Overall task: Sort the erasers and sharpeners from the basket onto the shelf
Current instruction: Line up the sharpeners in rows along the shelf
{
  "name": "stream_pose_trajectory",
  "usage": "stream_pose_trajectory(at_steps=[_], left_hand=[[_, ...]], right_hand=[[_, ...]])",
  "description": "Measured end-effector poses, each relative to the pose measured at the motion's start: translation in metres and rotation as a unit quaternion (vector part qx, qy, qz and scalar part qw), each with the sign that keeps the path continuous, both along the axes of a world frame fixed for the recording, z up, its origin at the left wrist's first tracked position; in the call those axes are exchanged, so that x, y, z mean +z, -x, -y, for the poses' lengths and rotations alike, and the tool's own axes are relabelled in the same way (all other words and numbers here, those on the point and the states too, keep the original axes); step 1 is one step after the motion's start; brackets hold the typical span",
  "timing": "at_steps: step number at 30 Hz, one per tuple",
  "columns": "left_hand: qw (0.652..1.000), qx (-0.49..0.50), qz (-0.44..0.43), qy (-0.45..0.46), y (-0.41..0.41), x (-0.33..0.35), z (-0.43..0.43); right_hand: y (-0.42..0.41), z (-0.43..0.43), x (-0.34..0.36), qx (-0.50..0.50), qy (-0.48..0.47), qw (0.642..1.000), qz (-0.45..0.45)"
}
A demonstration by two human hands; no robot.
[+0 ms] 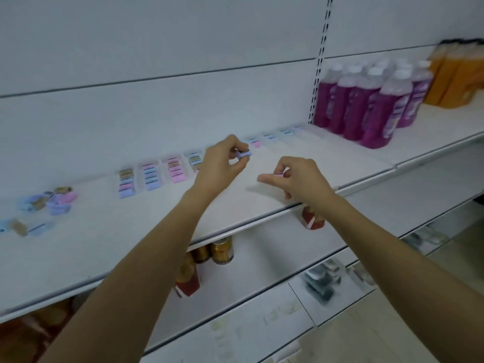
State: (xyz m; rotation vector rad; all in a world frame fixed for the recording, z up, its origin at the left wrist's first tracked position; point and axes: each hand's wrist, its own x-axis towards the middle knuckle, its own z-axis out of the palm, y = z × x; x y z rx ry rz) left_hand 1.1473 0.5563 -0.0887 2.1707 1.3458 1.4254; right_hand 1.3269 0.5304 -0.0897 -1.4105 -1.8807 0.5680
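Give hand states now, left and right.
Left hand: pinches a small purple piece.
Right hand: pinches a small pinkish piece; eraser or sharpener cannot be told.

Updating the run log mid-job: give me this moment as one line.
left hand: pinches purple piece | right hand: pinches pink piece | shelf: sorted rows, loose pile

Item: one view, head-worn, wide-angle. I look from the front of the shelf [262,166], forward and down across its top, close in. The frame is tilted: the shelf's front edge runs from lower left up to the right. The back panel [157,35] fills the top; lower shelves [275,258] show beneath.
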Motion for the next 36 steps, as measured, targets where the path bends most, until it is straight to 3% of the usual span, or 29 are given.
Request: stream_pose_trajectory(at_steps=[5,12,18,25,31,36], left_hand=[[1.000,-0.007,-0.010,-0.025,-0.019,0.024,-0.047],[1.000,-0.003,-0.029,-0.003,-0.042,0.009,-0.103],[1.000,0.004,-0.010,0.022,-0.070,0.010,-0.147],[0.993,0.036,-0.080,0.074,-0.116,0.005,-0.188],[0.986,0.111,-0.092,0.078,-0.121,-0.008,-0.201],[0.979,0.140,-0.129,0.067,-0.120,-0.021,-0.201]], right_hand=[[-0.032,-0.037,0.006,-0.044,-0.071,0.996,0.021],[-0.073,-0.100,0.008,-0.053,-0.090,0.994,0.042],[-0.108,-0.186,0.017,-0.043,-0.110,0.993,-0.017],[-0.122,-0.256,0.016,-0.008,-0.120,0.992,-0.042],[-0.126,-0.279,0.001,0.019,-0.086,0.995,0.038],[-0.135,-0.279,-0.005,0.060,-0.135,0.981,0.128]])
